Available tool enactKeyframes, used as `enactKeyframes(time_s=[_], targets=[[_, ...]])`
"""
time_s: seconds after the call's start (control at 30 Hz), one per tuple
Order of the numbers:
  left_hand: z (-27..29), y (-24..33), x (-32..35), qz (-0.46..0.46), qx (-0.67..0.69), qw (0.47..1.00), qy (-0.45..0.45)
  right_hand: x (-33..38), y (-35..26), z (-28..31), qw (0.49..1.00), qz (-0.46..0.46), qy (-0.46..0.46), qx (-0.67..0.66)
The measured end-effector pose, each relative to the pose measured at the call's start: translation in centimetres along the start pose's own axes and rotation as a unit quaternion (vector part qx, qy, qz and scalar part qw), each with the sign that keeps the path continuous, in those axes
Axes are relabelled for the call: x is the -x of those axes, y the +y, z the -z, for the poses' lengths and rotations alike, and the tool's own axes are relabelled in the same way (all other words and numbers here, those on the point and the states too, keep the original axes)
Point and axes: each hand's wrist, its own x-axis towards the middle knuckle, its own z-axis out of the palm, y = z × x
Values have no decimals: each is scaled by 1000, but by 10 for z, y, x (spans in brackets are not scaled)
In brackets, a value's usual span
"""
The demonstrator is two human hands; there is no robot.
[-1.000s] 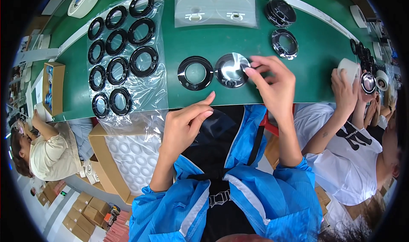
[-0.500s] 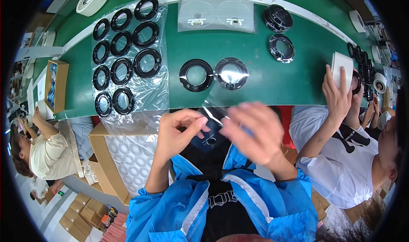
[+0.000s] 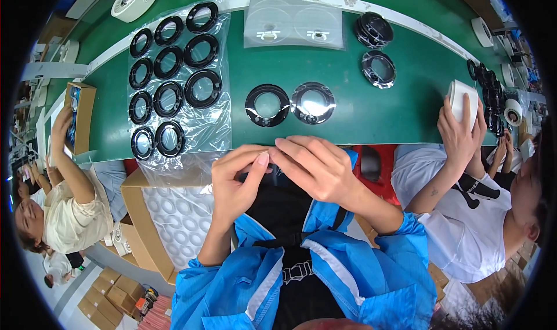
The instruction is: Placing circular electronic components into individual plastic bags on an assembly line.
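Note:
My left hand [image 3: 241,176] and my right hand [image 3: 313,167] meet at the fingertips just off the table's near edge. Both pinch at the same spot; whatever is between the fingers is hidden or too small to make out. Right beyond them on the table lie two flat black rings side by side, a left ring [image 3: 250,105] and a right ring [image 3: 296,104] with a bright glare in its middle. Further back, a translucent sheet [image 3: 295,17] with two round outlines lies flat.
Rows of black rings rest on clear plastic [image 3: 217,118] at left. A ring stack [image 3: 374,30] and a single ring [image 3: 369,69] sit at right. Below the edge is an open carton [image 3: 136,214] of pale rings. Co-workers sit on both sides; one holds a white object [image 3: 462,101].
My right hand has moved left, and its fingertips now meet my left hand's. The clear film strip seen between them no longer shows. The left co-worker's arm has reached up to a cardboard box.

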Motion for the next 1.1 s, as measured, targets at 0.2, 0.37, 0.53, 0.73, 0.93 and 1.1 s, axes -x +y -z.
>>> enactKeyframes(time_s=[0.2, 0.37, 0.53, 0.73, 0.93, 1.1], targets=[[26, -9, -8, 111, 108, 983, 99, -10, 8, 21, 984, 15, -10, -178], [41, -1, -6, 48, 10, 998, 45, -34, 33, 22, 868, -281, 27, -409], [17, -11, 5, -47, -168, 983, -63, -33, 64, -24, 792, -463, -25, -398], [18, -13, 4, -49, -186, 980, -60, -29, 68, -36, 815, -451, -25, -363], [18, -10, 4, -31, -185, 980, -67, -27, 62, -41, 838, -439, -1, -324], [19, -11, 5, -19, -180, 981, -68, -25, 62, -43, 839, -436, 2, -325]])
